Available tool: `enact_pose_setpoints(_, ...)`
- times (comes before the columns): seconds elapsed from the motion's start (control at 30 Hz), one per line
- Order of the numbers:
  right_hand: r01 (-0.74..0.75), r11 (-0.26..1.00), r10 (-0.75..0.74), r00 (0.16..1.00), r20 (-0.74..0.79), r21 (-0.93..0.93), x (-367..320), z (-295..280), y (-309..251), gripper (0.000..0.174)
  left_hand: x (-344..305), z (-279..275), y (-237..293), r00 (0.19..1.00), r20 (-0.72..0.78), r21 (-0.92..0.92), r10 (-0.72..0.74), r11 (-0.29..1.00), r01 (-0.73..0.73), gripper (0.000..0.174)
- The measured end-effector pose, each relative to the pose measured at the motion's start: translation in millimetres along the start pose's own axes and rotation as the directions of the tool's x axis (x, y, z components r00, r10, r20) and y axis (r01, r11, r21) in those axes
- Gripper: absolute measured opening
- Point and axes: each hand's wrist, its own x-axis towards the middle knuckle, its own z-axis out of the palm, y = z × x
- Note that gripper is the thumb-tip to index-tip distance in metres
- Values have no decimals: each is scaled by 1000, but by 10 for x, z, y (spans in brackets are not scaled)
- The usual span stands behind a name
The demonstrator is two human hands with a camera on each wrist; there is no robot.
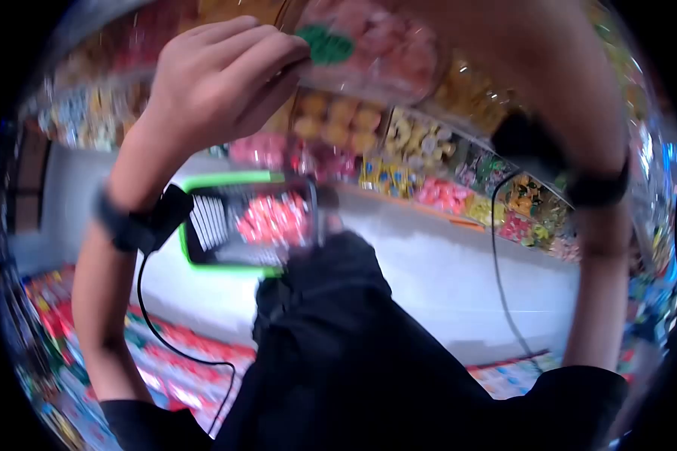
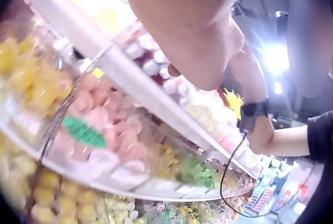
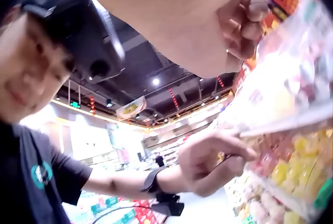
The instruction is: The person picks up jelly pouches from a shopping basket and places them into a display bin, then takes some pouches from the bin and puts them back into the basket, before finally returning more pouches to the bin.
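Your left hand [image 1: 222, 79] is raised over the sweets shelf with its fingers bent and the thumb close to the forefinger; no object shows there, but you cannot tell from these views whether something thin is caught between the tips. Your right hand [image 3: 223, 31] is lifted higher, its fingers bent inward beside the glare of the upper shelf, and again what it may hold, if anything, cannot be told. A small camera [image 1: 169, 218] is strapped at your left wrist, presumably so that it watches the fingers without taking up the hand. Just beyond your left fingertips lie the pink sweets [image 1: 384, 45] in their shelf bin, near the grip rather than visibly inside it; whether the fingers touch them is unclear. A green label [image 1: 323, 43] sits at the near side of those sweets, probably where a shopper can read it easily. Below that bin, round yellowish sweets [image 1: 338, 120] and pale ring-shaped sweets [image 1: 421, 143] fill neighbouring compartments, the dividers likely there to stop the kinds mixing. Farther down, on the pale floor [image 1: 444, 263], stands a basket [image 1: 232, 269] with a bright green rim, close to your dark-clothed legs; resting there, it seems to spare both hands from carrying it. Shiny pink-red packets [image 1: 274, 219] lie inside, well apart from either hand.
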Motion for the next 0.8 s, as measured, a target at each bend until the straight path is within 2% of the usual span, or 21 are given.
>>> enact_pose_setpoints(0.03,34,999,-33,996,-81,15,-99,482,-138,29,-355,109,64,997,63,-69,-36,997,41,15)
enact_pose_setpoints(0.1,122,992,-107,953,-284,34,-312,1274,-424,30,-1122,343,298,970,91,-114,-227,965,236,14)
enact_pose_setpoints(0.13,47,976,-22,993,-119,212,-339,1625,-562,21,-1477,447,458,893,118,-153,-433,881,448,14)
enact_pose_setpoints(0.17,27,959,-24,1000,-12,283,-316,2136,-572,23,-1846,600,641,776,146,-190,-614,752,631,14)
enact_pose_setpoints(0.2,-99,903,45,990,137,418,-287,2591,-625,28,-2227,817,826,644,66,-228,-762,617,754,12)
enact_pose_setpoints(0.23,-268,869,138,939,316,416,-250,3130,-638,25,-2640,1033,1037,393,118,-253,-912,356,900,10)
enact_pose_setpoints(0.27,-321,872,136,884,447,370,-229,3620,-656,27,-3004,1222,1244,193,158,-266,-968,146,953,11)
enact_pose_setpoints(0.3,-378,847,139,836,530,374,-255,4178,-640,26,-3351,1423,1455,-21,195,-269,-981,-74,960,12)
enact_pose_setpoints(0.33,-388,854,126,801,585,348,-297,4719,-644,25,-3726,1670,1683,-126,229,-246,-965,-183,952,14)
enact_pose_setpoints(0.4,-247,921,34,820,571,300,-426,5567,-666,24,-4284,2036,2065,-330,332,-139,-883,-392,909,20)
enact_pose_setpoints(0.43,-183,942,-9,826,563,283,-489,6018,-689,23,-4619,2305,2241,-369,371,-13,-852,-401,916,21)
enact_pose_setpoints(0.47,-139,961,-37,792,610,238,-521,6435,-677,22,-4806,2484,2327,-389,435,191,-812,-339,921,20)
enact_pose_setpoints(0.5,-110,982,-35,700,713,156,-569,6881,-641,26,-4990,2707,2421,-415,500,371,-760,-245,896,19)
enact_pose_setpoints(0.53,-78,993,-24,608,794,89,-573,7239,-630,28,-5251,2985,2532,-451,557,439,-697,-213,873,18)
enact_pose_setpoints(0.57,-33,999,-7,512,859,28,-508,7560,-630,32,-5512,3230,2667,-426,602,425,-676,-180,887,20)
enact_pose_setpoints(0.63,-85,992,120,344,931,-96,-393,8216,-568,48,-5859,3724,2851,-459,581,421,-672,-235,876,19)
enact_pose_setpoints(0.7,-308,923,328,327,886,-228,-386,8922,-435,65,-6148,4184,2945,-453,591,364,-668,-280,888,23)
enact_pose_setpoints(0.77,-390,861,457,311,833,-327,-320,9472,-359,76,-6357,4602,2891,-627,560,409,-541,-477,778,31)
enact_pose_setpoints(0.8,-442,849,437,280,855,-289,-289,9859,-213,76,-6504,4846,2871,-670,536,418,-513,-529,739,33)
